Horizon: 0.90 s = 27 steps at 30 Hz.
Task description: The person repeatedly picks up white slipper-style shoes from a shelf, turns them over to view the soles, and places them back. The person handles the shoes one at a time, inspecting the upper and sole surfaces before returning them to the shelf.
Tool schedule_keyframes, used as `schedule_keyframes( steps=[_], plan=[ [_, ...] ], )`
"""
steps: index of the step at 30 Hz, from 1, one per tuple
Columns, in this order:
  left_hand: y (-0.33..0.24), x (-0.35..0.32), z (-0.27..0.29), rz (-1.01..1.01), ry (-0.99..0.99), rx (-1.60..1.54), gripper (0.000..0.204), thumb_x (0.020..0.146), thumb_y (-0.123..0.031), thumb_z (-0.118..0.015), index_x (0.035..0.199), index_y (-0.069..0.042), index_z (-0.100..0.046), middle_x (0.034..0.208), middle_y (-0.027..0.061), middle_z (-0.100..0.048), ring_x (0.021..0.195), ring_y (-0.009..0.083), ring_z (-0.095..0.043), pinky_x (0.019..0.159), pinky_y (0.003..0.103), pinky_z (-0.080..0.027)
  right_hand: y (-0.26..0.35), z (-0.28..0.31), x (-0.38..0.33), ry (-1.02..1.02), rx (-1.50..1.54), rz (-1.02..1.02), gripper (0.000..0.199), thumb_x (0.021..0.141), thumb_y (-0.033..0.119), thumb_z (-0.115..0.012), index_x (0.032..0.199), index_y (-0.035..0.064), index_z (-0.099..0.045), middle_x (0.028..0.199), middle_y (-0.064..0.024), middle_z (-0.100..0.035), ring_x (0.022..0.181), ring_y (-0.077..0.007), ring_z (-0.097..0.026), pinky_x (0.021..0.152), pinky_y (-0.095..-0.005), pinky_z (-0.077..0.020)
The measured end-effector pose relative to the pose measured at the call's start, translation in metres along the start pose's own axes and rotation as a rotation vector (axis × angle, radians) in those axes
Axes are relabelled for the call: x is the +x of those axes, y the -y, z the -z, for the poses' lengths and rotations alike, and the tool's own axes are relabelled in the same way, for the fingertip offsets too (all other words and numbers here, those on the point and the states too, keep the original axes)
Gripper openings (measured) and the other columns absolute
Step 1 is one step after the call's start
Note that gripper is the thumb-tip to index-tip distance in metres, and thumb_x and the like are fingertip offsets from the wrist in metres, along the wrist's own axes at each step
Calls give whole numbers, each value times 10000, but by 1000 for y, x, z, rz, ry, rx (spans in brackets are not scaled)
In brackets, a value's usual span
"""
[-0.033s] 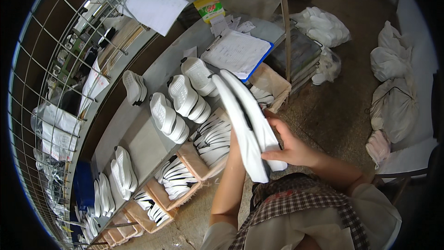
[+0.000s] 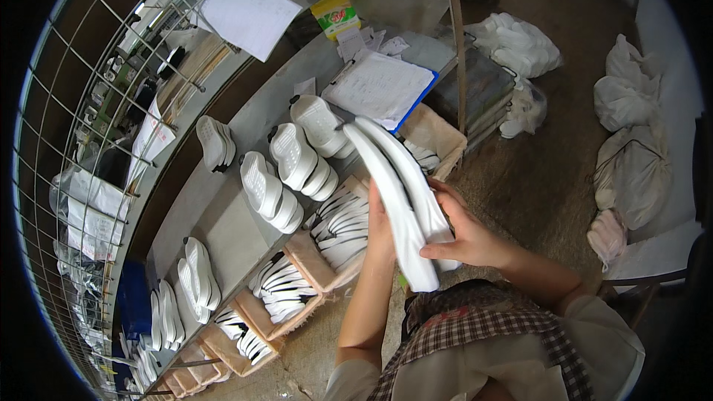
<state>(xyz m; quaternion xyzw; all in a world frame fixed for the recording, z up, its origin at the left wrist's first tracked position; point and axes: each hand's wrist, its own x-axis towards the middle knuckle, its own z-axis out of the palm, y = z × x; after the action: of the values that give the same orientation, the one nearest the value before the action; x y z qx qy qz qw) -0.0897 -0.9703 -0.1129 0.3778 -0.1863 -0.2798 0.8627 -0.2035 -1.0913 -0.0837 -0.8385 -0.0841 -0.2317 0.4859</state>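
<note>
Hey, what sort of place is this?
Probably a shoe workshop: the right hand holds white soles, more soles sit in groups on the grey table, and bins alongside hold similar white pieces.

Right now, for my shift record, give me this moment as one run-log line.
right hand: holding two long curved white soles; left hand: at their left side, partly hidden; grey flat bench: stacked white textured soles on top

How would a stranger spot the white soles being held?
Start at the long grey shelf, then look right, past the pinkish bins, to the person's two hands. The long white soles are between them. Similar soles rest on the shelf; only this pair is held up.
</note>
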Motion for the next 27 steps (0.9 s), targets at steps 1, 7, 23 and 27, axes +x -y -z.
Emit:
schedule_keyframes(
  steps=[1, 7, 23, 27],
  plan=[
    [2, -3, 2, -98, -60, 281, 842, 812, -260, -715, 1413, -9, -181, 1247, 114, -477, 1100, 224, -525, 899, 328, -471, -5, -1, -1, 47, 161, -96, 901, 702, 289, -806, 1343, -72, -286, 1318, -278, -385, 1251, -327, -398, 1018, -424, -346],
    [12, -10, 15, -387, -81, 522, 1061, 589, -344, -878, 1359, -9, -229, 1244, 110, -432, 1142, 223, -453, 987, 346, -371, -25, 0, -3, 105, 335, -198, 942, 671, 252, -815, 1358, -64, -254, 1280, -223, -435, 1197, -315, -455, 975, -400, -389],
    [3, -20, 19, -221, 65, 622, 860, 871, -294, -618, 1467, -35, -55, 1417, 189, -309, 1275, 284, -365, 1035, 396, -327, -63, -1, -5, 121, 882, -244, 891, 761, 401, -682, 1401, -21, -228, 1236, -190, -463, 1119, -282, -512, 935, -413, -458],
    [-26, -6, 61, -237, -757, 185, 864, 838, -491, -616, 1436, -86, -142, 1490, 181, -178, 1343, 300, -266, 1108, 457, -184, -87, 6, -27, 59, 1062, -620, 736, 817, 363, -629, 1367, -19, -324, 1200, -155, -540, 1064, -242, -569, 893, -377, -488]
  ],
)
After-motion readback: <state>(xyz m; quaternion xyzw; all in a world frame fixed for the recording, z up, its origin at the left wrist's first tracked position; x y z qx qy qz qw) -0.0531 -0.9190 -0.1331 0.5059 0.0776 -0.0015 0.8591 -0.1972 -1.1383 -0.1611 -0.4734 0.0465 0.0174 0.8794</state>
